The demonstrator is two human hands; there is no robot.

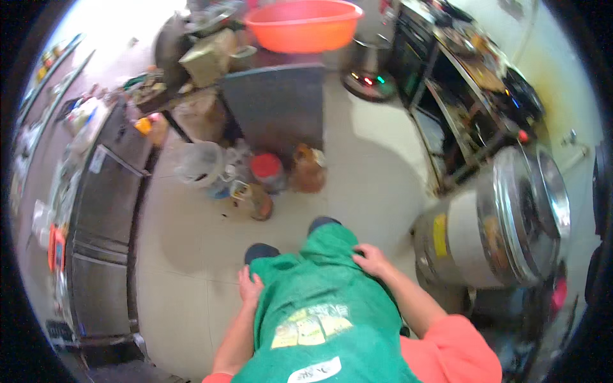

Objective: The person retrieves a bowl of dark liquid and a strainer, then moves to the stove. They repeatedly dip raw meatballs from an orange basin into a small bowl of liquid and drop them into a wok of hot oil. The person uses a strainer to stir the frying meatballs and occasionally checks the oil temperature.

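A long green apron [300, 287] with a yellow and white print hangs down my front, over reddish-orange sleeves. My left hand [250, 287] is at the apron's left edge, fingers pointing forward and apart, with nothing visible in it. On the other side, my right hand [373, 260] touches the apron's right edge with its fingertips, the fingers loosely bent and apart. Both hands are slightly blurred. Ahead of my dark shoes [260, 252], a brown container [258, 203], a red-topped tub [267, 171], a clear plastic bucket [199, 163] and an orange-brown bag [309, 171] stand on the floor.
A large orange basin [303, 24] sits at the back, above a dark panel [278, 105]. Steel cabinets [105, 204] line the left. At right are a big steel drum [476, 223] and a cluttered shelf rack [456, 115]. An appliance with lit lights [369, 84] stands at the back.
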